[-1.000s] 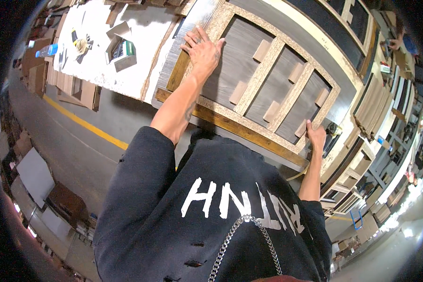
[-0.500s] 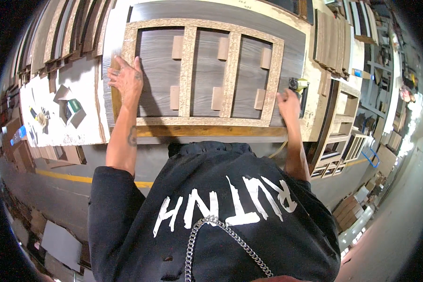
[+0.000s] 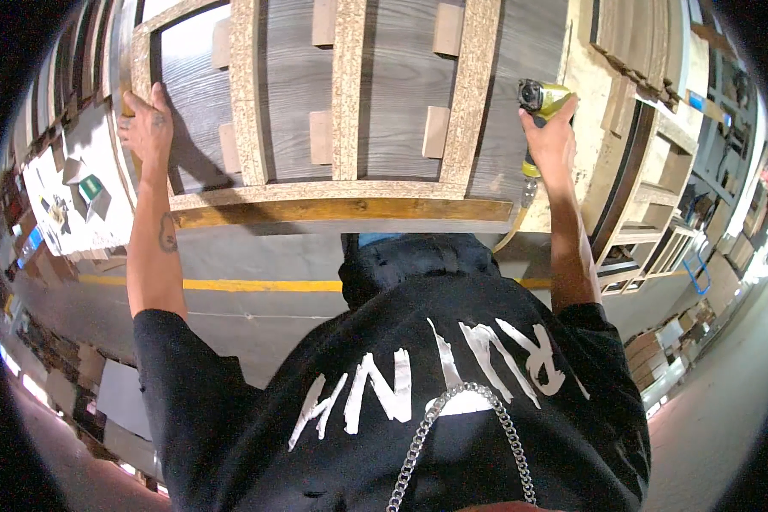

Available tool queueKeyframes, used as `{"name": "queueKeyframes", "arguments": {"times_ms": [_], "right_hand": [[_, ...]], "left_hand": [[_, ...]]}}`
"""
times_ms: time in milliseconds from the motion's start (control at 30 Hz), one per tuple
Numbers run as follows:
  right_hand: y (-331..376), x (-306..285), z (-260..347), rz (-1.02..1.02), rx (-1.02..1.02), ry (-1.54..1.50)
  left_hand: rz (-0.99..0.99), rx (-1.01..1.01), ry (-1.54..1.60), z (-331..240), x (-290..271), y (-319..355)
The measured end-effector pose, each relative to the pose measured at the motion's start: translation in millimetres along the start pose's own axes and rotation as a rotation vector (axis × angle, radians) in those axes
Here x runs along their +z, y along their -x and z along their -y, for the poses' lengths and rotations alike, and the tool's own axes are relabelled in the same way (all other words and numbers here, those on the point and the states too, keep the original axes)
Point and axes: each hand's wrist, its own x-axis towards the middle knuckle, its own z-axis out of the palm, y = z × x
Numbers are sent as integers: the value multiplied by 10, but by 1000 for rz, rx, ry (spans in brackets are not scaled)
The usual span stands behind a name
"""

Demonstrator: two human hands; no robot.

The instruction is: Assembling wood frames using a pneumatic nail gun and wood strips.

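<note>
A ladder-like frame of rough chipboard strips (image 3: 346, 94) lies on a grey wood-grain panel (image 3: 401, 154). Small light wood blocks (image 3: 321, 136) sit against its strips. My left hand (image 3: 149, 128) straddles the frame's left strip, thumb on the inner side and fingers on the outer side. To the right of the frame, my right hand (image 3: 553, 141) is wrapped around a yellow-green and black air nail gun (image 3: 556, 101). A hose connector (image 3: 530, 186) hangs from its grip end. My palm hides part of the tool's handle.
A brown wooden strip (image 3: 341, 212) runs along the bench's near edge. Stacked boards (image 3: 627, 38) stand at the far right, with slatted wooden frames (image 3: 657, 188) nearer. On the left, a white surface (image 3: 81, 218) bears a green item (image 3: 90, 187) in an opened box.
My right hand has closed around the nail gun, which now sits in its grip. The view has shifted closer, and the frame appears larger. My left hand stays at the frame's left strip.
</note>
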Motion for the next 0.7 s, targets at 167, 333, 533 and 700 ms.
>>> {"name": "queueKeyframes", "arguments": {"times_ms": [167,333,533,700], "right_hand": [[-36,-33,-100,82,35,-89],[31,-526,-499,263,-46,-340],[688,-742,-673,532,-178,-361],[826,-660,-333,768,-518,-236]], "left_hand": [[3,6,-8,28,50,45],[-8,35,36,80,54,39],[-27,59,79,94,65,1],[-83,66,68,306,241,-131]]}}
